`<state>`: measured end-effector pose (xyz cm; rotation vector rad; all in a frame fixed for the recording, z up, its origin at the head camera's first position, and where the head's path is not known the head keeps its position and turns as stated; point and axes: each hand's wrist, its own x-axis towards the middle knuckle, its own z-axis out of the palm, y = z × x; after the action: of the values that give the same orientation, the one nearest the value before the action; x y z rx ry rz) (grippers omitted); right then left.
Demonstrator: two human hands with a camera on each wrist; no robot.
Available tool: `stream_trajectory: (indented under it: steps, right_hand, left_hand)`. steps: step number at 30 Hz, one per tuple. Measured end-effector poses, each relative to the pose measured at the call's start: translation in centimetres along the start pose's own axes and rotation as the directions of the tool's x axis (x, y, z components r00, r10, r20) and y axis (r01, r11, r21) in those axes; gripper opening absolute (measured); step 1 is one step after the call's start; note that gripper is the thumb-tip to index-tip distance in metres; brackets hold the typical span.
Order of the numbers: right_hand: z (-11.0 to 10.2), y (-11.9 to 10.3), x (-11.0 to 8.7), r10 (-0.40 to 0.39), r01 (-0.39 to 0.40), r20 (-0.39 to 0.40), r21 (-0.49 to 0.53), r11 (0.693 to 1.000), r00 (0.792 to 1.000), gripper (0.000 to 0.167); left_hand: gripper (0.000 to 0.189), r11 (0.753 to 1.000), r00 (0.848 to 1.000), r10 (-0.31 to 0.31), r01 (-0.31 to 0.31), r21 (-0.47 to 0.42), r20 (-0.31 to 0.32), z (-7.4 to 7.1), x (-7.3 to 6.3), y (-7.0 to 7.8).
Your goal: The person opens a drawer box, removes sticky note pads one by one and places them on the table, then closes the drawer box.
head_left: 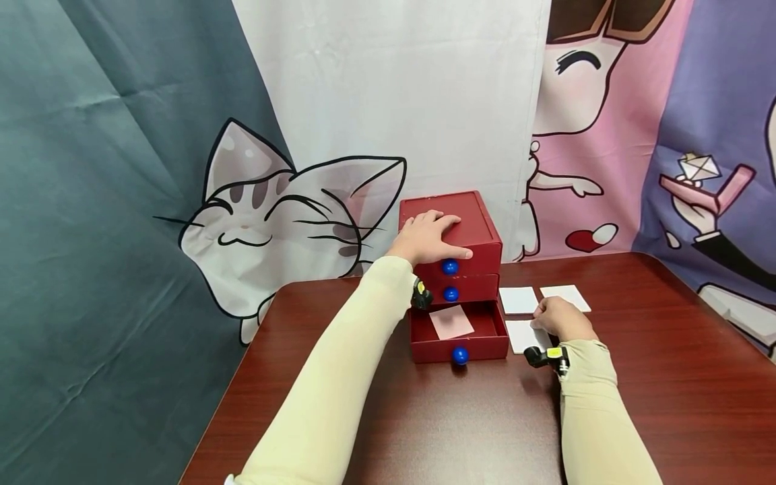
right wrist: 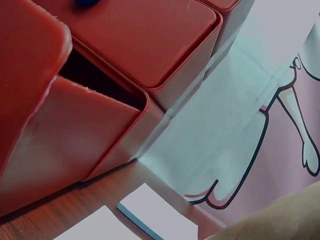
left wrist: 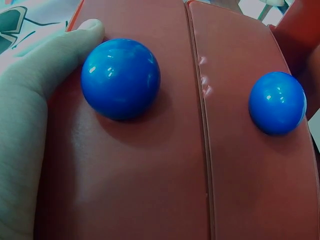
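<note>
"So, starting at the left, what is that grip doing?"

"The left grip (head_left: 427, 239) is open, its fingers spread over the top of the red three-drawer chest (head_left: 475, 222), its thumb close by the top blue knob (head_left: 450, 267). I'd guess it is steadying things."

"And the drawers?"

"The upper two are closed. The bottom drawer (head_left: 430, 351) is pulled out, with a pale pink square card (head_left: 451, 323) lying askew inside. I'd count that one as placed."

"Further right, then?"

"Three white square cards on the surface (head_left: 485, 431), beside the chest. The back-left card (head_left: 518, 300) lies flat. The near card (head_left: 517, 337), in front of it, is partly covered by the right grip (head_left: 565, 318)."

"Is it pinching that one?"

"Its fingers are curled down at the card, but I can't tell whether they have hold of it."

"And last?"

"The back-right card (head_left: 572, 296), just behind that grip. By my judgement, one card is done, three are left, and the drawer is not yet closed."
</note>
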<state>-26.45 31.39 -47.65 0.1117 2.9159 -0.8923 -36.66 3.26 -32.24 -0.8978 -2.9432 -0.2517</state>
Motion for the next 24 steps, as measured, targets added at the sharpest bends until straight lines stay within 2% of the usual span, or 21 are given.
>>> stream_trajectory:
  steps: [4, 7, 12, 15, 20, 24]
  right_hand:
    - [-0.2, -0.2, 0.0, 0.015, -0.015, -0.003, -0.013, 1.000, 1.000, 0.014]
    - [-0.7, -0.7, -0.1, -0.009, 0.008, -0.030, -0.037, 0.999, 1.000, 0.018]
    - [-1.7, -2.6, -0.1, -0.144, 0.143, -0.100, -0.019, 0.990, 0.984, 0.024]
    - [-1.9, -4.0, -0.4, -0.220, 0.220, -0.088, -0.007, 0.975, 0.972, 0.023]
    - [-1.8, -5.8, -0.9, -0.242, 0.240, -0.057, -0.041, 0.970, 0.969, 0.023]
    - [-1.5, -7.1, -1.0, -0.279, 0.278, -0.018, -0.029, 0.960, 0.960, 0.022]
  left_hand:
    - [0.088, 1.000, 1.000, 0.002, -0.002, 0.000, 0.002, -0.1, -0.1, 0.0]
    - [0.088, 1.000, 1.000, 0.003, -0.003, 0.001, 0.000, -0.1, -0.2, 0.0]
    - [0.087, 1.000, 1.000, 0.001, -0.001, -0.003, -0.006, -0.3, -0.3, 0.1]
    - [0.088, 1.000, 1.000, 0.001, -0.001, -0.004, -0.008, -0.2, -0.2, 0.2]
    - [0.089, 1.000, 1.000, 0.000, 0.000, 0.001, 0.000, 0.0, -0.1, 0.1]
    - [0.089, 1.000, 1.000, -0.003, 0.003, 0.002, -0.005, 0.1, 0.0, 0.1]
